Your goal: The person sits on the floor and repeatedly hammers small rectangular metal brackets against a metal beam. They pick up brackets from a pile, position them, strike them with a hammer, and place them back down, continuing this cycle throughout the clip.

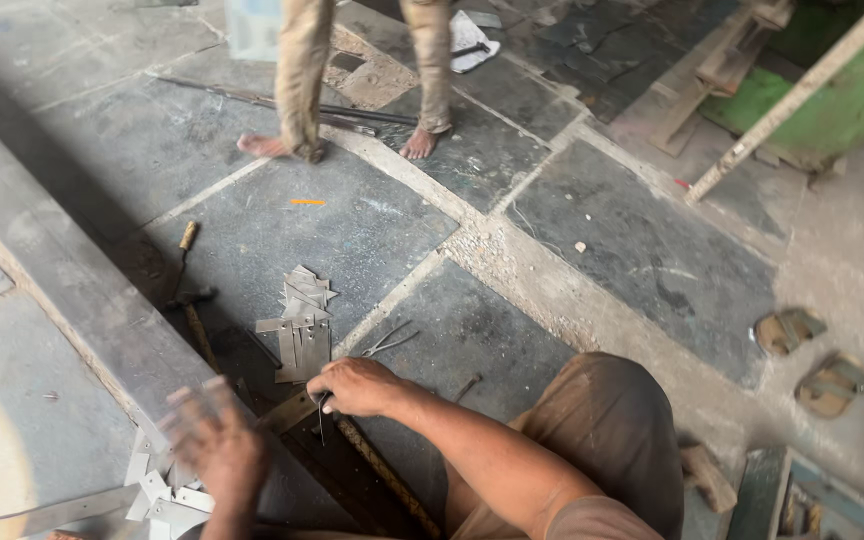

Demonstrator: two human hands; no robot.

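Nearest: left hand (217,440), blurred, fingers spread, holding nothing visible, above loose cut metal pieces (157,492) on the floor (642,250). Right hand (357,387) closed, pinching a thin metal rod (320,418) beside a flat strip (287,410). Just beyond: stacked cut plates (300,325), apparently finished; loose pieces seemingly unsorted. Hammer (190,300) and shears (387,341) lying idle. Farther: sandals (810,360) at right. Farthest: another person's bare feet (422,142).

Metal strips (300,325) lay on the floor (642,250), hammer (190,300) to their left, sandals (810,360) far right, standing person (362,75) behind.
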